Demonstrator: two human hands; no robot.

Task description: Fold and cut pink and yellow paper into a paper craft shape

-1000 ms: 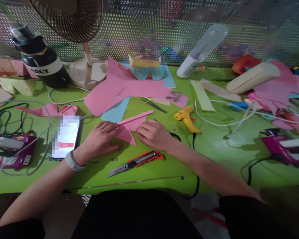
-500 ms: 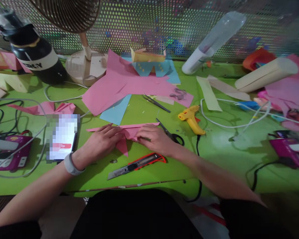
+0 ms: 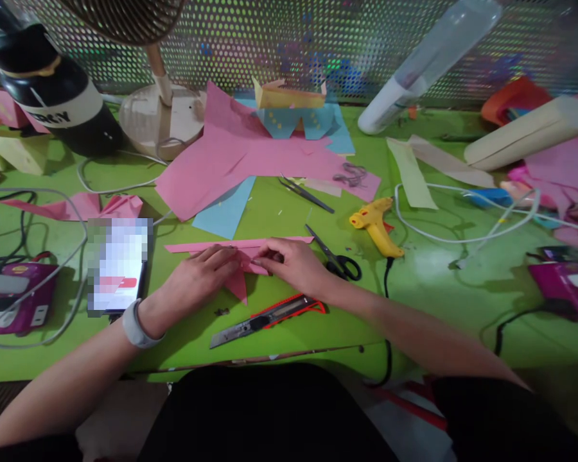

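Note:
A folded piece of pink paper [image 3: 247,258] lies in front of me, with a long narrow strip along its far side and a pointed flap towards me. My left hand [image 3: 200,277] is closed on its left part, fingers together, holding it against the table. My right hand [image 3: 296,264] pinches the paper's right part between thumb and curled fingers. Its fingertips hide some of the fold. Just right of that hand lie black-handled scissors [image 3: 341,263]. Closer to me is a red and grey box cutter [image 3: 270,316] with its blade out.
Behind the hands lie a large pink sheet [image 3: 231,160], blue paper [image 3: 225,212] and tweezers [image 3: 308,196]. A yellow glue gun [image 3: 376,228] with its cord is at right. A phone [image 3: 120,266] sits by my left wrist. Further back stand a black bottle [image 3: 62,96] and a fan [image 3: 161,115].
My right fingers have curled more and shifted slightly left along the paper. Its long strip shows more at the far edge. My left hand stays nearly in place; the view has shifted slightly.

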